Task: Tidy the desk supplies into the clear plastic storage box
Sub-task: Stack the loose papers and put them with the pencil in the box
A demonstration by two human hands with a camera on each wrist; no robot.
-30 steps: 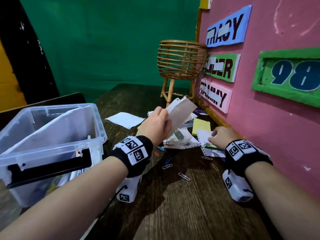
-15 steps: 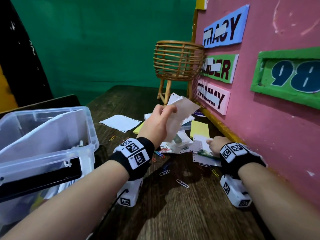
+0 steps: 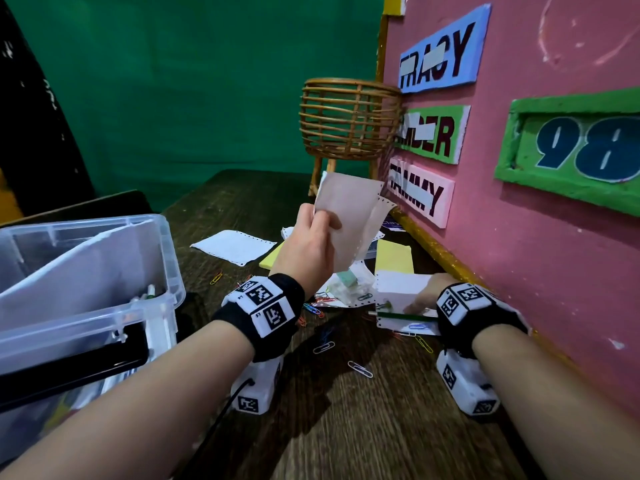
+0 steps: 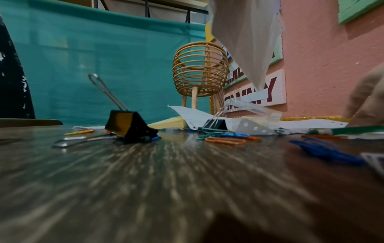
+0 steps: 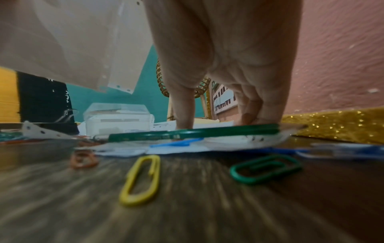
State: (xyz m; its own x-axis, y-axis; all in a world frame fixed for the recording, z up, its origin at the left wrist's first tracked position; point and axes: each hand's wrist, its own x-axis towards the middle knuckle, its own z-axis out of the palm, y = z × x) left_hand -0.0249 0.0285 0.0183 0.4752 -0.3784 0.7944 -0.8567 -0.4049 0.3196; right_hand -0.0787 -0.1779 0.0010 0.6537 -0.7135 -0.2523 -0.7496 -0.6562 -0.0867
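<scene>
Head view, left hand [image 3: 309, 244] pinching paper sheets [image 3: 349, 216] upright above the desk [image 3: 346, 427], long edge pointing up toward the basket [image 3: 348, 124], right hand [image 3: 427, 294] fingertips [image 5: 184, 121] pressing down on another sheet [image 3: 398, 289] beside a green pencil [image 5: 193, 133] lying crosswise, clear storage box [image 3: 166, 258] sitting far left.

One clear plastic storage box [image 3: 104, 306] stands at the left edge of the dark wooden desk [image 3: 346, 427]; one woven rattan basket on legs [image 3: 348, 124] stands at its far edge. Two black binder clips [image 4: 133, 124] show in the left wrist view; one green pencil [image 5: 193, 132] and two yellow sticky-note pads [image 3: 394, 254] lie near the right edge. At least four perforated white paper sheets [image 3: 235, 245] are visible; the scattered coloured paper clips [image 3: 360, 368] are too many to count.
</scene>
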